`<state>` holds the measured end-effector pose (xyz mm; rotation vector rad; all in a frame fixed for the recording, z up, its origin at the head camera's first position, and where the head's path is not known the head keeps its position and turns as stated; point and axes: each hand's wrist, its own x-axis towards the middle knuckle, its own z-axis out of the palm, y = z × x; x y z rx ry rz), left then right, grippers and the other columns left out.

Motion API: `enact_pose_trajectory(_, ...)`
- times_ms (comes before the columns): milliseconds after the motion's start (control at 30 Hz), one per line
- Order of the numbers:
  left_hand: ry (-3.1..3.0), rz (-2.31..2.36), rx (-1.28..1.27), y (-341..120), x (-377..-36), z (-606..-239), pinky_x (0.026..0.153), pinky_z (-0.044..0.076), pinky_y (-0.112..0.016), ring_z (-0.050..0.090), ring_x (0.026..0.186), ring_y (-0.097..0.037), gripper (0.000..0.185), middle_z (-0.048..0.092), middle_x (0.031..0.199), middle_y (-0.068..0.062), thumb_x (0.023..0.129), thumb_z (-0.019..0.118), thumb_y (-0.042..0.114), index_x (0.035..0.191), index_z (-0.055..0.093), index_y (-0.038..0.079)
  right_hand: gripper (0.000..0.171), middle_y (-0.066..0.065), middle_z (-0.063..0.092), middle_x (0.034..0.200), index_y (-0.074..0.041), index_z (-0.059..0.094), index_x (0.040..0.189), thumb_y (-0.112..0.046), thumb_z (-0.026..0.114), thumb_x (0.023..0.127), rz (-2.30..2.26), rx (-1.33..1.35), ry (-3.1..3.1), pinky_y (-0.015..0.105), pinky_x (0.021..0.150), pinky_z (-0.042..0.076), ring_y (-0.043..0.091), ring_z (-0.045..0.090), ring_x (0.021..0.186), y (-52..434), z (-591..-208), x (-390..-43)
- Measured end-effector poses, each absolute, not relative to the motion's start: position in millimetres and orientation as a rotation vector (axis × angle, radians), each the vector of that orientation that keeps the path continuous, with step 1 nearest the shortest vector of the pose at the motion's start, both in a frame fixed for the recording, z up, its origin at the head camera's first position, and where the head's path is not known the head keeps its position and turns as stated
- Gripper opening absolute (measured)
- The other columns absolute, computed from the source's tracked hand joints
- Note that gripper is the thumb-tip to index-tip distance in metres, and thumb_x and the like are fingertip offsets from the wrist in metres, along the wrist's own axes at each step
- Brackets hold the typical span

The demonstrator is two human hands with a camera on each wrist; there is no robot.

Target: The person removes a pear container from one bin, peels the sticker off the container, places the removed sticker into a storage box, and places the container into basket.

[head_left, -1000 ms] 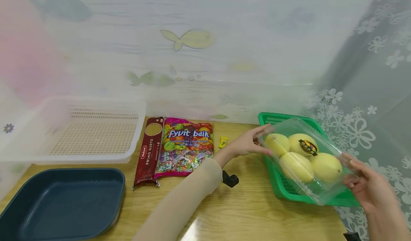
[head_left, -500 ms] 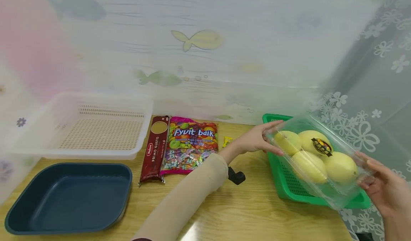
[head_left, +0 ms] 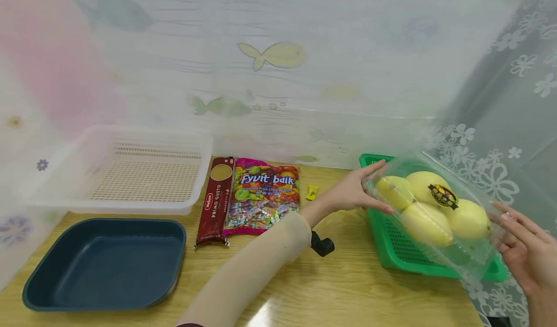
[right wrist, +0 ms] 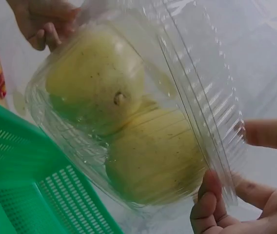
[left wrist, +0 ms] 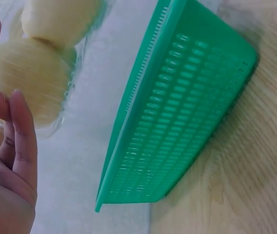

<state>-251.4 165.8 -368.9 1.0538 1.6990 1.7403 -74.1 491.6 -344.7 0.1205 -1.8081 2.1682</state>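
Observation:
A clear plastic box [head_left: 467,264] with several pale yellow fruits [head_left: 426,223] in it, one bearing a dark label, tilts over the green basket [head_left: 387,245]. My left hand [head_left: 348,191] grips the box's left end, thumb on the near side and fingers at the far corner. At the opposite end, my right hand [head_left: 528,249] holds it by the ridged edge. In the right wrist view the box [right wrist: 204,87] is above the basket [right wrist: 65,190], with the right thumb and fingers on either side of its rim.
Left of the basket lie a small yellow sweet [head_left: 312,192], a candy bag [head_left: 263,196] and a red spaghetti packet [head_left: 216,201]. Farther left are a white basket [head_left: 191,203] and a dark blue tray [head_left: 104,264]. A patterned curtain [head_left: 270,85] hangs behind the table.
Both hands have moved the box slightly to the right over the green basket, keeping hold of it. The head view has shifted a little, so the table items appear farther right.

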Motion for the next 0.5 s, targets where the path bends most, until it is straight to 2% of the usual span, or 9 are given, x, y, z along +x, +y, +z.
enact_pose_trajectory(167, 1.718, 1.764, 1.031, 164, -249, -370, 0.060, 0.057, -0.028, 0.065, 0.061, -0.015, 0.111, 0.027, 0.168, 0.030, 0.087, 0.090, 0.012, 0.170, 0.021, 0.041, 0.047, -0.006, 0.070, 0.128, -0.013, 0.065, 0.144, 0.010, 0.042, 0.109, 2.023, 0.173, -1.818, 0.018, 0.071, 0.048, 0.006, 0.064, 0.091, 478, -345, -70)
enact_pose_trajectory(233, 1.767, 1.753, 1.022, 163, -249, -369, 0.058, 0.055, -0.027, 0.062, 0.059, -0.015, 0.111, 0.029, 0.167, 0.029, 0.087, 0.091, 0.016, 0.169, 0.021, 0.043, 0.051, -0.007, 0.068, 0.132, -0.013, 0.061, 0.147, 0.013, 0.043, 0.108, 1.977, 0.195, -1.840, 0.011, 0.077, 0.048, 0.003, 0.064, 0.104, 474, -346, -67)
enact_pose_trajectory(267, 1.796, 1.743, 1.023, 162, -248, -369, 0.057, 0.052, -0.026, 0.059, 0.056, -0.015, 0.111, 0.029, 0.168, 0.028, 0.086, 0.091, 0.018, 0.168, 0.021, 0.044, 0.052, -0.004, 0.063, 0.143, -0.014, 0.059, 0.149, 0.014, 0.044, 0.107, 1.956, 0.202, -1.853, 0.009, 0.082, 0.048, 0.003, 0.062, 0.117, 471, -347, -65)
enact_pose_trajectory(300, 1.824, 1.732, 1.026, 161, -248, -368, 0.056, 0.050, -0.026, 0.056, 0.054, -0.015, 0.111, 0.029, 0.168, 0.026, 0.086, 0.092, 0.020, 0.168, 0.021, 0.044, 0.055, -0.004, 0.060, 0.147, -0.014, 0.056, 0.152, 0.015, 0.045, 0.106, 1.937, 0.212, -1.862, 0.008, 0.084, 0.048, 0.002, 0.060, 0.120, 469, -347, -63)
enact_pose_trajectory(400, 1.893, 1.708, 1.041, 158, -246, -367, 0.052, 0.043, -0.025, 0.042, 0.050, -0.014, 0.112, 0.027, 0.170, 0.022, 0.085, 0.093, 0.024, 0.169, 0.021, 0.043, 0.063, 0.000, 0.056, 0.147, -0.011, 0.049, 0.157, 0.021, 0.045, 0.103, 1.934, 0.292, -1.852, 0.009, 0.081, 0.048, 0.005, 0.057, 0.114, 465, -349, -59)
enact_pose_trajectory(467, 1.907, 1.709, 1.052, 156, -246, -365, 0.052, 0.040, -0.025, 0.039, 0.050, -0.013, 0.112, 0.027, 0.171, 0.020, 0.085, 0.093, 0.024, 0.170, 0.022, 0.040, 0.068, 0.002, 0.056, 0.145, -0.011, 0.046, 0.159, 0.024, 0.047, 0.100, 1.932, 0.342, -1.855, 0.013, 0.071, 0.043, 0.007, 0.053, 0.103, 463, -350, -57)
enact_pose_trajectory(500, 1.912, 1.711, 1.058, 155, -246, -364, 0.052, 0.040, -0.025, 0.037, 0.050, -0.013, 0.112, 0.028, 0.171, 0.020, 0.085, 0.093, 0.024, 0.170, 0.022, 0.040, 0.071, -0.002, 0.059, 0.138, -0.011, 0.045, 0.160, 0.026, 0.048, 0.099, 1.937, 0.368, -1.852, 0.017, 0.070, 0.041, 0.009, 0.050, 0.094, 462, -350, -56)
